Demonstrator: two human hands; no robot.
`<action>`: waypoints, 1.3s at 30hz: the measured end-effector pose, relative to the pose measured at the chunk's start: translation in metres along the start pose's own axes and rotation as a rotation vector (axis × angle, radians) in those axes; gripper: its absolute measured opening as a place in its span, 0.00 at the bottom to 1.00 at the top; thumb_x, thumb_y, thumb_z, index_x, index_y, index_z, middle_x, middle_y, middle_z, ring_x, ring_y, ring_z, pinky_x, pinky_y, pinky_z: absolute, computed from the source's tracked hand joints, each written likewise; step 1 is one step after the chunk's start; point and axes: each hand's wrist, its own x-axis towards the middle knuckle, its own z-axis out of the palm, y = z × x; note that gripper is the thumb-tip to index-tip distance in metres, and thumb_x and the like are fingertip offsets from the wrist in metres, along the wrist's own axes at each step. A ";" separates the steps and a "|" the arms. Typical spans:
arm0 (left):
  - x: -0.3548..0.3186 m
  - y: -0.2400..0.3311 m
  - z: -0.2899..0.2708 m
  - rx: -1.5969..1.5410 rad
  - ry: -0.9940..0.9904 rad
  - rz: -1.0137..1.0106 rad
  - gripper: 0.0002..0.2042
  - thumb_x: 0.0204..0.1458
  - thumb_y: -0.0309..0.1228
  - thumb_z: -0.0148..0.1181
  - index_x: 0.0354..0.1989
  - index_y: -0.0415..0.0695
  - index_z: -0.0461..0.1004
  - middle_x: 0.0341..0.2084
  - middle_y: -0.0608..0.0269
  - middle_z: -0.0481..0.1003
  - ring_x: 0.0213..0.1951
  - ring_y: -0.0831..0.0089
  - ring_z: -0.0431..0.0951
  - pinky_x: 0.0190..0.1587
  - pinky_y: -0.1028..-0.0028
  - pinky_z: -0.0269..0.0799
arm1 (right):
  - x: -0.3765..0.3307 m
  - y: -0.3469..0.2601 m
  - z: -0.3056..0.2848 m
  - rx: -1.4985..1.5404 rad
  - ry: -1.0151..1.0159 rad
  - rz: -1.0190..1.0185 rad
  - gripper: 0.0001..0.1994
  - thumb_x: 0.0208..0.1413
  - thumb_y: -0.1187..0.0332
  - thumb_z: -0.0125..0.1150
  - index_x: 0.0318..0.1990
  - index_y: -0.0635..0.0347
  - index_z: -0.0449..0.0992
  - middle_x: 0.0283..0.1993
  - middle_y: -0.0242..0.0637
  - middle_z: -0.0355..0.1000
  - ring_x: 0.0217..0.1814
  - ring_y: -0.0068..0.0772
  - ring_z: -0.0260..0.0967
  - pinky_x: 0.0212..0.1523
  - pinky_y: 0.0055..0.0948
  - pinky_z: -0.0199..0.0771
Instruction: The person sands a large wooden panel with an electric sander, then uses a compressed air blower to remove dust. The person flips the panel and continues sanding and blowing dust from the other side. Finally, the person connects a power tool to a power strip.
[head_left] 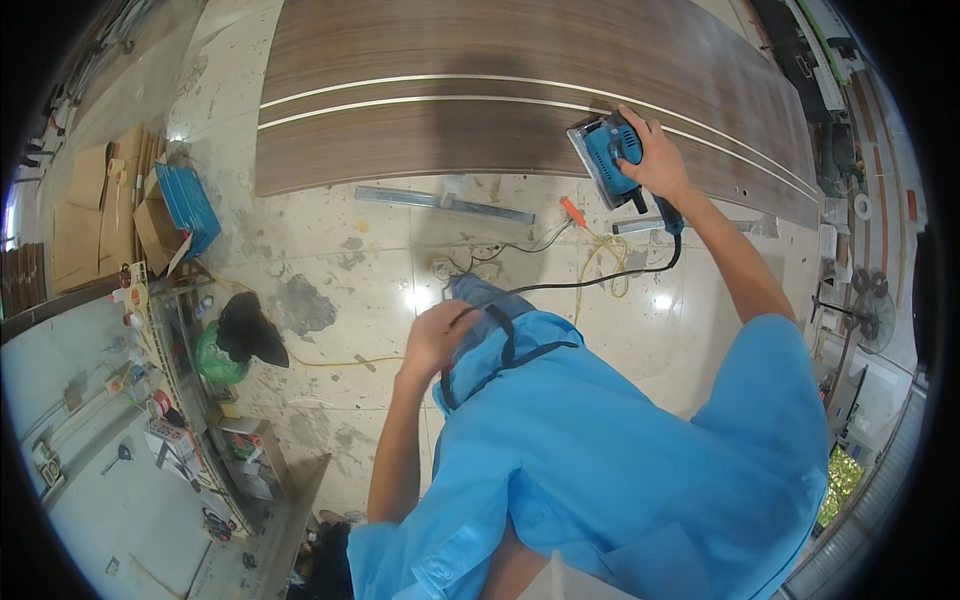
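"Left side, from where you stand?"
"Cardboard boxes (100,212), with a blue package (188,210) against them. Nearer us, a black bag (250,328) overlaps a green bag (217,358)."
"Bench (75,400)?"
"Pale top, small items crowded along its edge."
"Floor (345,385)?"
"Pale tiles, grey stains (303,305) noted."
"Right side?"
"One round fan (876,320); a white roll (862,206) lies near it."

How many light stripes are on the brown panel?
2: the far stripe and the near stripe, along the brown panel. The power tool and right hand partly hide the near one; the panel runs out of view, so others may be hidden.
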 end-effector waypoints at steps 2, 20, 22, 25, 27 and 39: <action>0.005 0.006 0.006 0.012 -0.018 0.031 0.12 0.63 0.38 0.62 0.41 0.40 0.81 0.34 0.50 0.80 0.37 0.50 0.79 0.42 0.59 0.73 | 0.015 -0.010 -0.002 -0.034 -0.058 -0.028 0.47 0.48 0.61 0.72 0.77 0.29 0.55 0.52 0.54 0.67 0.48 0.61 0.77 0.48 0.52 0.79; -0.045 -0.052 -0.152 -0.534 0.668 -0.155 0.14 0.70 0.37 0.58 0.34 0.41 0.77 0.25 0.72 0.73 0.30 0.83 0.69 0.35 0.78 0.66 | 0.150 -0.425 0.071 0.095 -0.254 -0.801 0.46 0.46 0.66 0.72 0.76 0.35 0.60 0.55 0.54 0.67 0.48 0.57 0.75 0.46 0.47 0.81; -0.050 -0.064 -0.177 -0.560 0.701 -0.143 0.14 0.69 0.38 0.59 0.35 0.41 0.78 0.25 0.73 0.73 0.30 0.84 0.69 0.35 0.79 0.65 | 0.153 -0.472 0.077 0.078 -0.268 -0.817 0.46 0.46 0.67 0.72 0.76 0.37 0.60 0.55 0.55 0.66 0.47 0.58 0.75 0.46 0.48 0.81; -0.050 -0.083 -0.218 -0.578 0.682 -0.129 0.14 0.69 0.38 0.60 0.34 0.41 0.77 0.25 0.73 0.73 0.30 0.83 0.69 0.35 0.79 0.65 | 0.171 -0.525 0.089 0.124 -0.307 -0.759 0.45 0.47 0.67 0.71 0.76 0.36 0.60 0.56 0.56 0.66 0.47 0.60 0.75 0.46 0.50 0.81; -0.043 -0.099 -0.248 -0.582 0.627 -0.105 0.13 0.69 0.37 0.60 0.34 0.41 0.77 0.25 0.73 0.72 0.30 0.83 0.68 0.35 0.79 0.65 | 0.196 -0.546 0.098 0.158 -0.216 -0.651 0.44 0.48 0.67 0.71 0.75 0.37 0.61 0.56 0.58 0.66 0.48 0.62 0.76 0.46 0.51 0.82; -0.025 -0.129 -0.425 -0.500 -0.164 -0.088 0.12 0.66 0.37 0.61 0.40 0.38 0.80 0.29 0.67 0.77 0.36 0.79 0.75 0.42 0.73 0.72 | 0.208 -0.562 0.092 0.108 -0.022 0.099 0.47 0.51 0.61 0.68 0.79 0.40 0.51 0.54 0.66 0.65 0.48 0.72 0.75 0.48 0.58 0.81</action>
